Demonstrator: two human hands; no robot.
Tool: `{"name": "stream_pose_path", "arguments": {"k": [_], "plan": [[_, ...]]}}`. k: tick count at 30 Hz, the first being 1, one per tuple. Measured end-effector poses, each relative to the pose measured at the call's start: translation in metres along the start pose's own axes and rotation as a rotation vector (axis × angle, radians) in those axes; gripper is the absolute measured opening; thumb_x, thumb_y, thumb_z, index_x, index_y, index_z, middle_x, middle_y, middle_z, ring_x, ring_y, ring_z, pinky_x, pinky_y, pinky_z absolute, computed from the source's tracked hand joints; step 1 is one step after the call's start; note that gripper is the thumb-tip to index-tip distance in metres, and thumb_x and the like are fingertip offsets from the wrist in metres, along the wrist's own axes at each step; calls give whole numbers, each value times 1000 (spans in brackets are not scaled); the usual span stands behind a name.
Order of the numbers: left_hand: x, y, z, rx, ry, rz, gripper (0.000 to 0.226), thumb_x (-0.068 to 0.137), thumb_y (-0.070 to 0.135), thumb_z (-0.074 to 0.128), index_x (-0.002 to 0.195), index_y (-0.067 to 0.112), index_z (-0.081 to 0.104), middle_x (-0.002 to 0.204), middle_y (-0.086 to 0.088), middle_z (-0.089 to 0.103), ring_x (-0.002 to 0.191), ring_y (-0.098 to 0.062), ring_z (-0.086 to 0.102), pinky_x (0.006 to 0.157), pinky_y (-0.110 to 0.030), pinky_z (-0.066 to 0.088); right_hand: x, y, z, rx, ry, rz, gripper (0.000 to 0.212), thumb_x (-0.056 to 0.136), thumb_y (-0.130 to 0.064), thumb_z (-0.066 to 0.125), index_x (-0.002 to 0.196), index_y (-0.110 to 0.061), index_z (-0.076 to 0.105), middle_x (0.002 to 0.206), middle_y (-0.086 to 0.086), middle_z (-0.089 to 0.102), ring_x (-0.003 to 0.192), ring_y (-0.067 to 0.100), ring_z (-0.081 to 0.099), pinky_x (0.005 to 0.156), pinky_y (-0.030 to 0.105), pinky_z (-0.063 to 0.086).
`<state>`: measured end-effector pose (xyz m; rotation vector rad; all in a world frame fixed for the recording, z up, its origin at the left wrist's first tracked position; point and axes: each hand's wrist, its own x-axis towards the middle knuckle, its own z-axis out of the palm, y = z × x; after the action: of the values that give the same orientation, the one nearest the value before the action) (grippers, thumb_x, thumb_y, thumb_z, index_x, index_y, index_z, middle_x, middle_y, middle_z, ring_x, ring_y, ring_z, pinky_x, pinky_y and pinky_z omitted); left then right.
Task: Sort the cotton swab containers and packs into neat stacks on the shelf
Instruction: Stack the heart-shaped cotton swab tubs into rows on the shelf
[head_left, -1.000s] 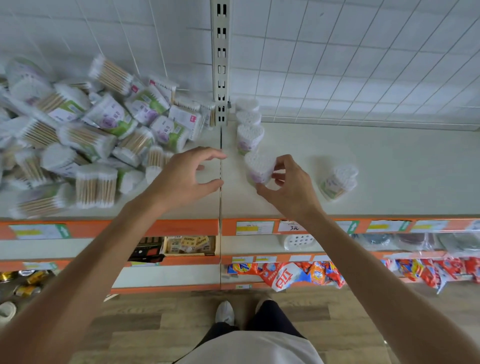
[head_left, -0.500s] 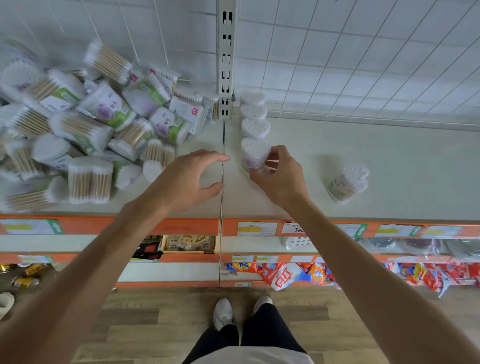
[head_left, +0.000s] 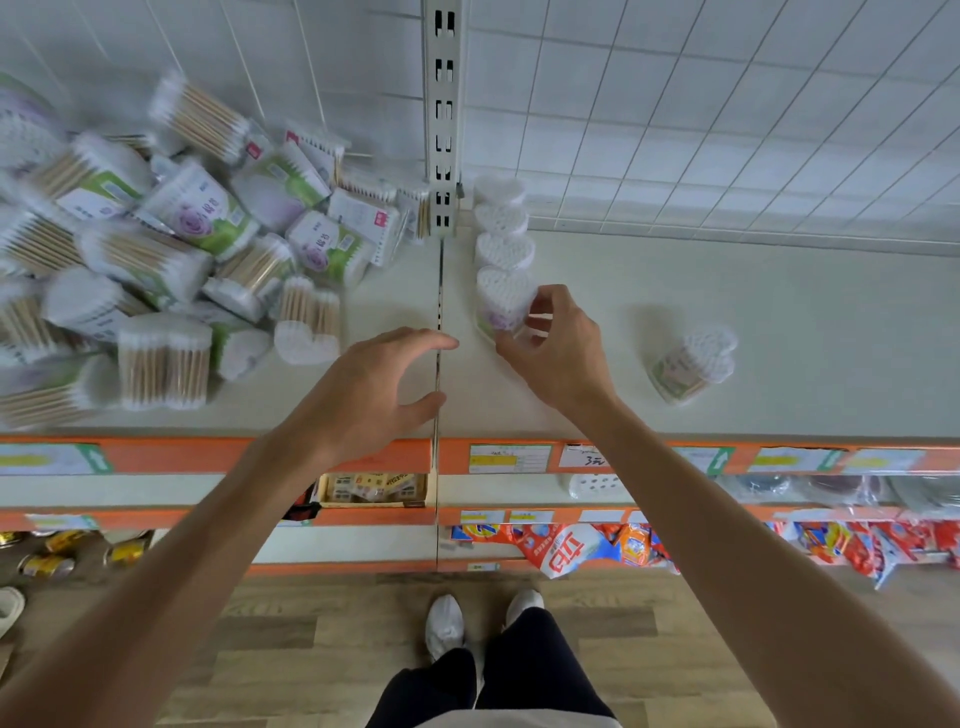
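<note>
White cotton tips fill the heart-shaped container (head_left: 501, 299) that my right hand (head_left: 558, 353) pinches between thumb and curled fingers, just right of the slotted upright post (head_left: 443, 119). It stands on the shelf (head_left: 779, 312) at the near end of a row of three more heart containers (head_left: 503, 223) running back toward the post's foot. My left hand (head_left: 371, 389) hovers over the shelf seam below the post, fingers loosely spread, holding nothing. Left of the post lies a jumbled heap of swab packs (head_left: 171, 249). Well right of it, one lone container (head_left: 693, 364) leans tilted.
</note>
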<state>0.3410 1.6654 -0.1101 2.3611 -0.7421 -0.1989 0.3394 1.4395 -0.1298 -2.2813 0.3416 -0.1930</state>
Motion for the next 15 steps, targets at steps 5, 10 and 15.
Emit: {"name": "stream_pose_path", "arguments": {"k": [5, 10, 15], "plan": [[-8, 7, 0, 23, -14, 29, 51, 92, 27, 69, 141, 27, 53, 139, 7, 57, 122, -4, 51, 102, -28, 42, -23, -7, -24, -99, -64, -55, 79, 78, -44, 82, 141, -17, 43, 137, 3, 55, 112, 16, 61, 96, 39, 55], [-25, 1, 5, 17, -19, 20, 53, 88, 38, 60, 140, 28, 54, 139, 8, 58, 127, -10, 53, 99, -24, 37, -68, 23, -103, -294, 218, -167, 58, 86, -30, 75, 136, -16, 52, 143, 0, 48, 112, 13, 55, 96, 26, 44], [-7, 28, 26, -33, 6, 59, 51, 91, 22, 71, 138, 27, 56, 137, 5, 60, 122, -16, 56, 96, -28, 40, -66, 63, -130, -340, 289, -14, 67, 86, -40, 76, 139, -10, 48, 145, 8, 43, 128, 26, 49, 104, 35, 43]]}}
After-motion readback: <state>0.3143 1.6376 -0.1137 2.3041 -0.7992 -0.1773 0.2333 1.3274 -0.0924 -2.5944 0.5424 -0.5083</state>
